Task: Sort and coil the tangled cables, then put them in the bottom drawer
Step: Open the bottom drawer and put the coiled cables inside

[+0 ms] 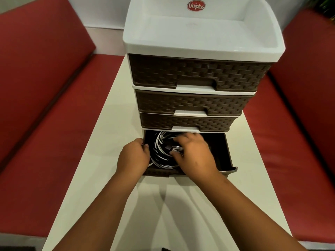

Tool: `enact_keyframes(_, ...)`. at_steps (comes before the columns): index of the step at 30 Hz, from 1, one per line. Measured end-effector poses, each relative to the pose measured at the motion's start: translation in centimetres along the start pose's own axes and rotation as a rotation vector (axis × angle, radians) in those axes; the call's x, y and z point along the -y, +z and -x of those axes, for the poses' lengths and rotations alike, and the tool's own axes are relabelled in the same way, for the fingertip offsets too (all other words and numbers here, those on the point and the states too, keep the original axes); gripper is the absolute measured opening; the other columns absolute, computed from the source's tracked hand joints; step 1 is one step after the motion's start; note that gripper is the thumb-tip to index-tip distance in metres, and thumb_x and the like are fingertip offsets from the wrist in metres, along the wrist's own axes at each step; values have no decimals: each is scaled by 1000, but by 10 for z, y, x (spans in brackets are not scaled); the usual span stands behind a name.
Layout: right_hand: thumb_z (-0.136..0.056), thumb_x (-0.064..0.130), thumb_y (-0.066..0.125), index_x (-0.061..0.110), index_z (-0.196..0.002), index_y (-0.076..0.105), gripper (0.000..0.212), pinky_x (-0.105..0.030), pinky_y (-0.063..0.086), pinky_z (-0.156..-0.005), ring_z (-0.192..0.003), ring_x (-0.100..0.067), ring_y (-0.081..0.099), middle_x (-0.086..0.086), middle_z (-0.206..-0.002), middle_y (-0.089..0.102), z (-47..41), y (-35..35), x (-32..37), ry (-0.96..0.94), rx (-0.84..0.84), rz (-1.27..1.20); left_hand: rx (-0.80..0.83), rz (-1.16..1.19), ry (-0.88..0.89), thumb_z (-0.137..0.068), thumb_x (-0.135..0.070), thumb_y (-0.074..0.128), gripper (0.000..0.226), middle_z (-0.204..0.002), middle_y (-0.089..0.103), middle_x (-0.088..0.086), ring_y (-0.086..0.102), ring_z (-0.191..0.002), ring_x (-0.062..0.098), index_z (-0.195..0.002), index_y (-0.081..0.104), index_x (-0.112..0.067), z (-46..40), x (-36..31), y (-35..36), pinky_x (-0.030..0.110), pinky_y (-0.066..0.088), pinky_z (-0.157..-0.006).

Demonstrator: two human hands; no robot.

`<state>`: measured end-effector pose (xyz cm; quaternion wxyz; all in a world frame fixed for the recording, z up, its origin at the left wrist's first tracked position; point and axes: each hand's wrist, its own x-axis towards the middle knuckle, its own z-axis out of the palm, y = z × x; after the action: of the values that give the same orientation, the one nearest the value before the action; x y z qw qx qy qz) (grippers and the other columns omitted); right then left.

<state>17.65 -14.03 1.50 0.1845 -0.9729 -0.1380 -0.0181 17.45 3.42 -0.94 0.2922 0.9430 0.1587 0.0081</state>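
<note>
Item: drawer unit [199, 73], white frame, 4 brown woven-pattern drawers, red oval "Uniplus" label [196, 5] on the back wall of the top tray. It was placed on a white table [101, 160] between 2 red cushioned benches [45, 124].

Upper 3 drawers were recorded as closed. The bottom drawer [227, 153] was recorded as pulled out toward the person.

Contents: white cables [160, 151] were found coiled in loops inside the bottom drawer, in its left half, with a dark plug or connector lying near the middle of the coil.

Left hand [134, 156]: its fingers were curled over the drawer's left wall, which was gripped at the front corner.

Right hand [194, 154]: it was held palm down inside the drawer over the coil, fingers bent onto the cables; whether a strand was actually pinched could not be told, the fingertips being blurred.
</note>
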Motion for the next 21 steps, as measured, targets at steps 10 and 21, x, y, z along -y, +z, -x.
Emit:
enact_keyframes(10,-91,43,61,14,-130,54,49,-39,41,-102,-121,-31,42,-10,-128,45,5,9,0,303,56,-86,0,-26,32,-99,-23,46,23,-91,67,11,48,-71,21,-101,63,-9,-1,1,-1,28,35,-62)
enact_keyframes(21,-84,49,67,21,-132,54,57,-28,34,-103,-124,-22,45,-2,-133,52,63,-18,-35,276,-250,-193,306,427,158,-95,-53,44,41,-108,64,-10,58,-100,5,-120,59,-24,19,41,-26,14,40,-75)
